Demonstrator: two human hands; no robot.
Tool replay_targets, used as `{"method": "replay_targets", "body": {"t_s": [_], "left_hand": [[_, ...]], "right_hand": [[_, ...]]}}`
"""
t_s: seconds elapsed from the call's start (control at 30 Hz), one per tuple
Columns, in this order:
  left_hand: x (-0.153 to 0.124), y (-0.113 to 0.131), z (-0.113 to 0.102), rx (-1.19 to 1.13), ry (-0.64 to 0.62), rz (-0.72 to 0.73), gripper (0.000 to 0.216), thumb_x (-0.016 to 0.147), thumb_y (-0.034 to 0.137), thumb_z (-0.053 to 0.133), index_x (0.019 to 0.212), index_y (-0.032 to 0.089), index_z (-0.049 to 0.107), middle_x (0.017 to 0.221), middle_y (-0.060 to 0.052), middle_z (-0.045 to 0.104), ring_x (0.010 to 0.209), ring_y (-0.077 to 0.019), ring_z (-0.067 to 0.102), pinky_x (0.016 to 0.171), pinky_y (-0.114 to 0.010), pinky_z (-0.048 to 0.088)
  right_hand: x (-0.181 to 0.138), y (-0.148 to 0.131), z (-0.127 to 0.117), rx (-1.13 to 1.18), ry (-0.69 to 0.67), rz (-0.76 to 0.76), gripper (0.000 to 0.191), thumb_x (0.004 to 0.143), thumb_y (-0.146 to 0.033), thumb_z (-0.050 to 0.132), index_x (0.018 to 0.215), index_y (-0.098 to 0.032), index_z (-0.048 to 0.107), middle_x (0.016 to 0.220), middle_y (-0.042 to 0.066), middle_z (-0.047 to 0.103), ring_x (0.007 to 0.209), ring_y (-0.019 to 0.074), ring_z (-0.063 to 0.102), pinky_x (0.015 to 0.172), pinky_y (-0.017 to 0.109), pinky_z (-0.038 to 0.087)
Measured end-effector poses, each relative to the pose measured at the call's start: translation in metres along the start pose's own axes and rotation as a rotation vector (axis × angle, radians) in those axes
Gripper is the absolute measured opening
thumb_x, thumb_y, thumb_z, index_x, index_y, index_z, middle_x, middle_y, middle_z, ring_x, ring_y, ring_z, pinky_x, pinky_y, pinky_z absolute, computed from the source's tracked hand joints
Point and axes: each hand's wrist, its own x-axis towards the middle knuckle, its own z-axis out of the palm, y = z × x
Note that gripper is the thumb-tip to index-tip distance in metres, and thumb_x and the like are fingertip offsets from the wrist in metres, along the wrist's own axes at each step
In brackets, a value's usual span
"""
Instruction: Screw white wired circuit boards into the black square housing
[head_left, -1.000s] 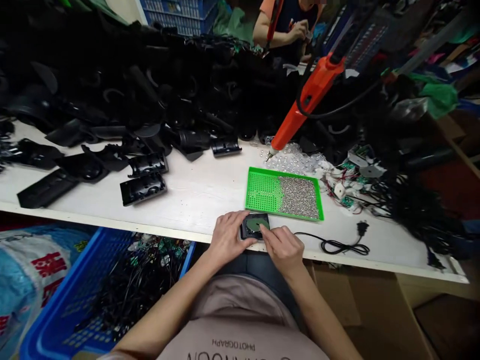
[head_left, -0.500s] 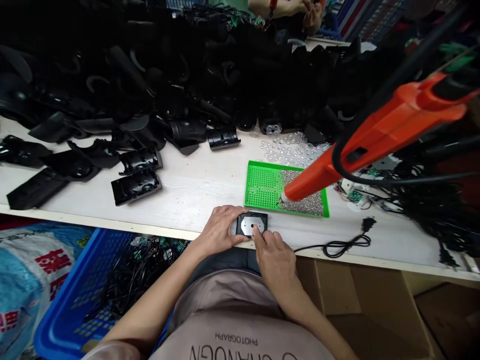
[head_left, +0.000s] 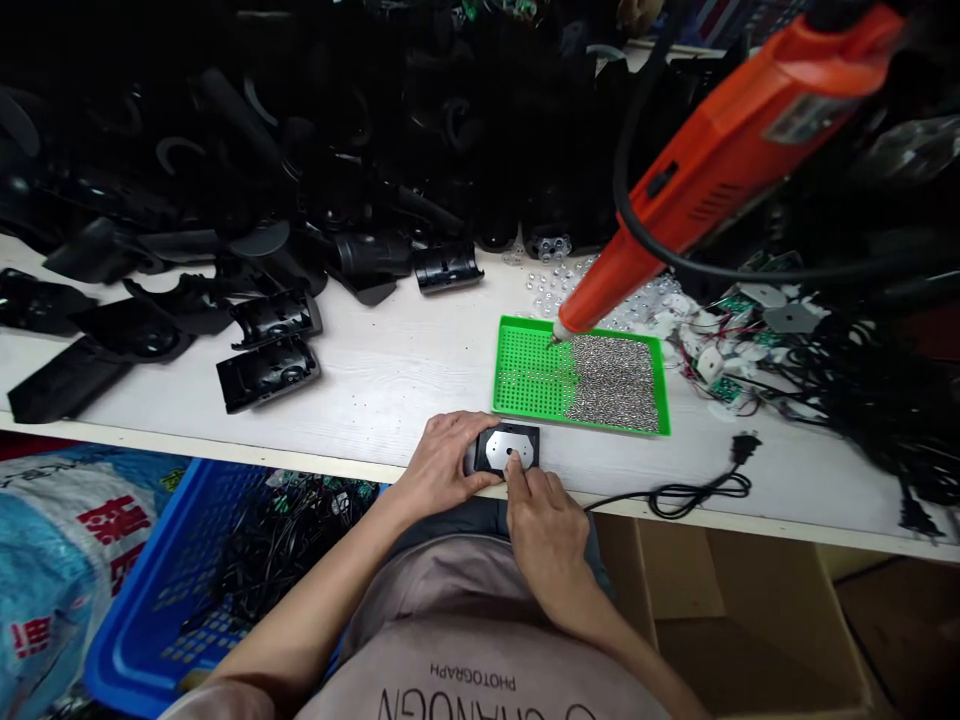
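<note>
Blue crate (head_left: 150, 640): below the table edge, full of wires.
Black parts (head_left: 266, 372): lying on the table (head_left: 405, 370).
Left hand (head_left: 442, 465): fingers curled around the small black case (head_left: 508, 450) at the near table edge.
Right hand (head_left: 544, 525): forefinger pressed on the case's silvery plate.
Green tray (head_left: 529, 375): just behind the case, half covered with screws.
Orange screwdriver (head_left: 712, 160): hanging, tip at the tray's far rim.

Pale wooden bench (head_left: 390, 375) heaped at the back with black parts, blue crate (head_left: 157, 640) and cardboard box (head_left: 750, 600) beneath.
</note>
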Motion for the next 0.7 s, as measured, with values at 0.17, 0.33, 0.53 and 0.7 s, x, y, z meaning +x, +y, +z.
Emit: {"method": "replay_targets", "body": {"t_s": [0.17, 0.33, 0.53, 0.7], "left_hand": [[0.003, 0.006, 0.001, -0.090, 0.038, -0.063, 0.037, 0.093, 0.034, 0.050, 0.129, 0.025, 0.047, 0.129, -0.005, 0.059, 0.121, -0.0225, 0.050, 0.102, -0.041, 0.032], [0.008, 0.008, 0.017, -0.017, 0.139, -0.209, 0.032, 0.087, 0.026, 0.056, 0.119, 0.024, 0.054, 0.116, -0.005, 0.064, 0.112, -0.0235, 0.053, 0.098, -0.042, 0.034], [0.009, 0.009, 0.020, 0.044, 0.129, -0.212, 0.032, 0.089, 0.031, 0.050, 0.120, 0.022, 0.052, 0.118, -0.007, 0.062, 0.113, -0.0256, 0.052, 0.099, -0.044, 0.034], [0.009, 0.006, 0.023, 0.065, 0.150, -0.179, 0.034, 0.090, 0.033, 0.048, 0.122, 0.022, 0.051, 0.119, -0.008, 0.063, 0.114, -0.0271, 0.052, 0.100, -0.045, 0.033]], "right_hand": [[0.000, -0.001, 0.001, 0.017, -0.019, -0.007, 0.034, 0.088, -0.007, 0.049, 0.120, -0.006, 0.059, 0.076, 0.009, 0.066, 0.071, 0.0204, 0.059, 0.057, 0.032, 0.043], [0.000, -0.006, 0.008, 0.046, 0.008, 0.009, 0.032, 0.090, -0.010, 0.050, 0.120, -0.008, 0.060, 0.075, 0.007, 0.067, 0.071, 0.0201, 0.060, 0.059, 0.033, 0.042], [-0.003, 0.050, -0.019, 0.314, 0.228, -0.009, 0.022, 0.092, -0.026, 0.054, 0.107, -0.017, 0.068, 0.083, 0.005, 0.074, 0.074, 0.0163, 0.065, 0.069, 0.029, 0.048], [-0.044, 0.110, -0.045, 0.297, 0.315, 0.229, 0.019, 0.091, -0.026, 0.056, 0.089, -0.017, 0.072, 0.084, 0.005, 0.076, 0.074, 0.0153, 0.069, 0.070, 0.025, 0.051]]}}
